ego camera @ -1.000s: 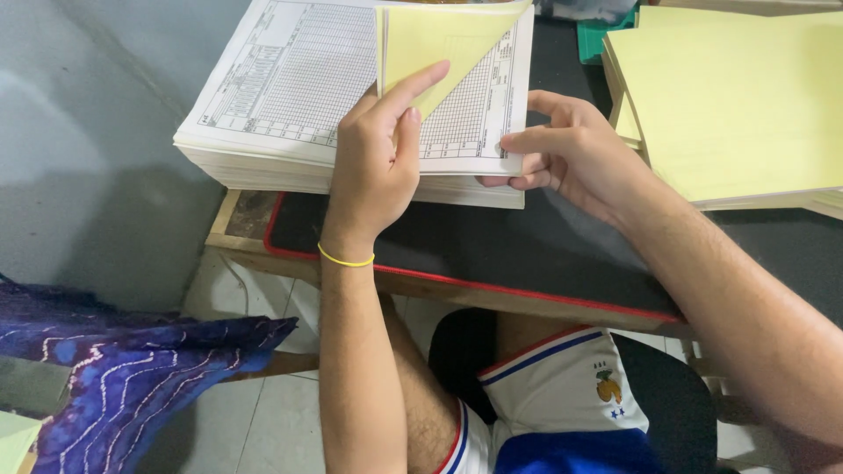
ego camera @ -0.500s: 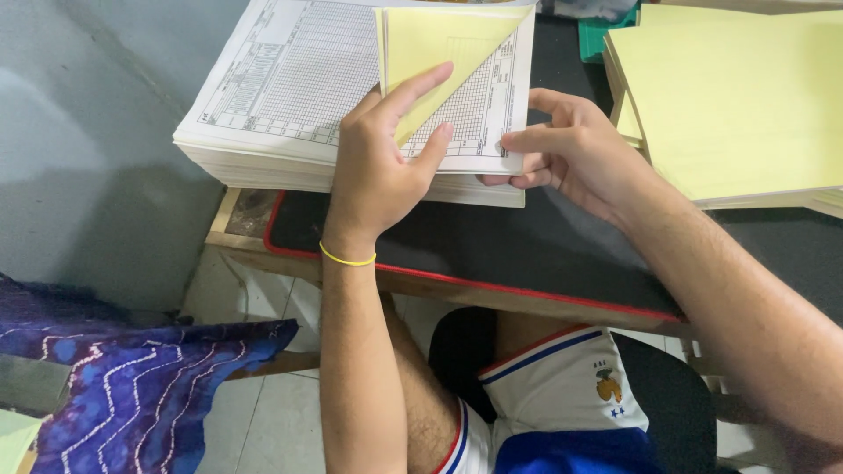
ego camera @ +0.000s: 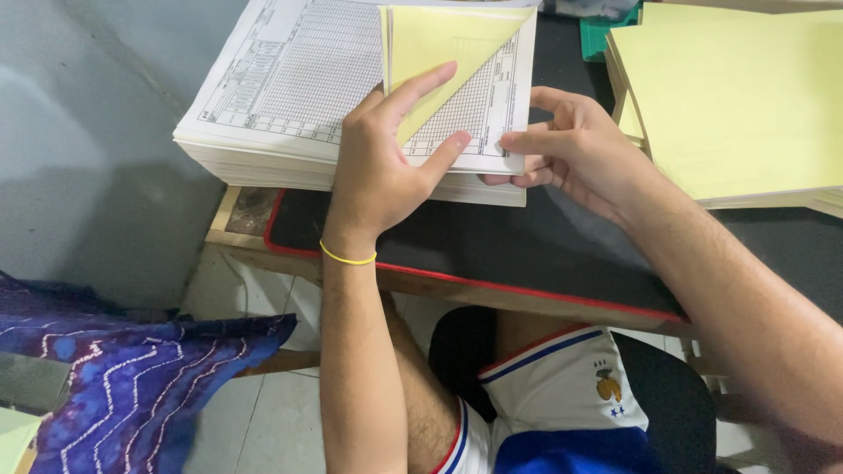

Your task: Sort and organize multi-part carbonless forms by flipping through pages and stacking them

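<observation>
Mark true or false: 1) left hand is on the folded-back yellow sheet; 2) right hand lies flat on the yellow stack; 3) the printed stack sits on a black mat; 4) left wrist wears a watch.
1) True: the left hand holds the folded yellow sheet.
2) False: the right hand pinches the near corner of the printed stack, apart from the yellow stack.
3) True: it rests partly on the black mat.
4) False: it wears a thin yellow band.
</observation>
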